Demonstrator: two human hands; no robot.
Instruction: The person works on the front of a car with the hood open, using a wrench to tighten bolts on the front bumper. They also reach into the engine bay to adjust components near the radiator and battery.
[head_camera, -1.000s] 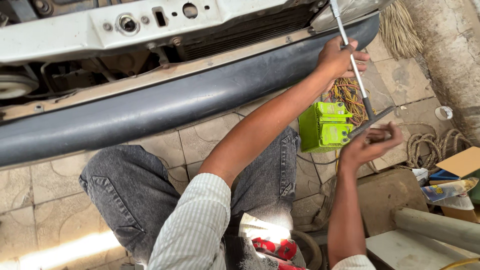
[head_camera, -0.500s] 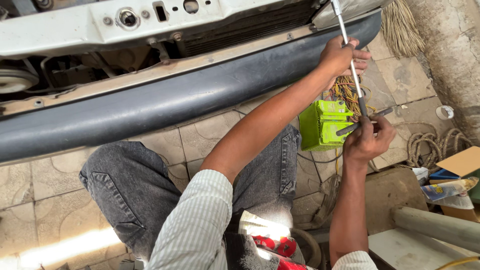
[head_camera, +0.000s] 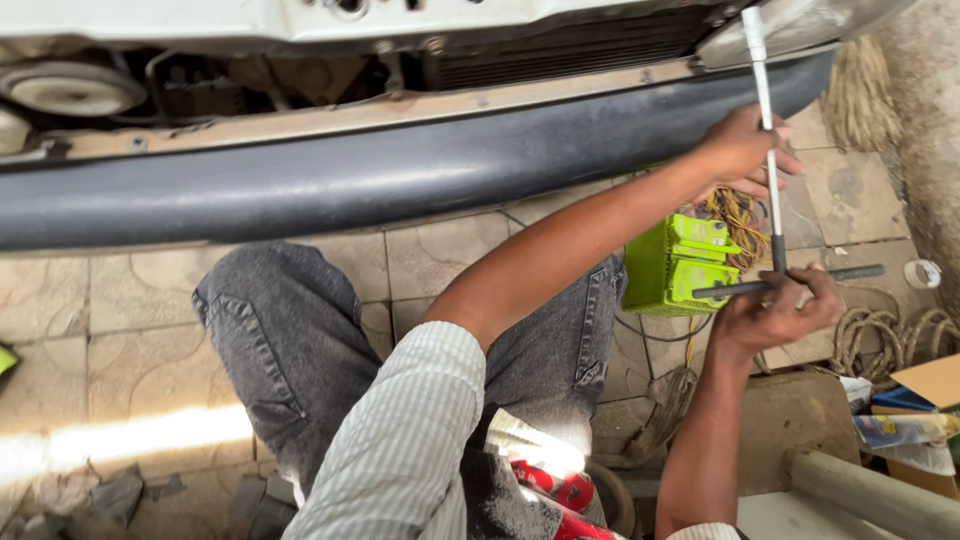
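Observation:
A long T-handle wrench (head_camera: 765, 140) runs from the right end of the car's dark grey bumper (head_camera: 380, 180) down to a dark crossbar (head_camera: 800, 282). My left hand (head_camera: 745, 155) grips the silver shaft partway up, close under the bumper's end. My right hand (head_camera: 775, 312) is closed on the crossbar at the shaft's lower end. Directly behind the wrench, a bright green box (head_camera: 680, 265) with yellow wires sits on the tiled floor. My grey-trousered knee (head_camera: 285, 340) is below the bumper.
The car's open front shows a pulley (head_camera: 70, 90) and radiator above the bumper. A broom head (head_camera: 860, 95), coiled rope (head_camera: 890, 335), a tape roll (head_camera: 922, 273), cardboard and a grey pipe (head_camera: 880, 495) crowd the right side. Debris lies at the lower left.
My right hand has closed onto the crossbar and turned it a little. The left hand stays on the shaft. The camera has shifted slightly.

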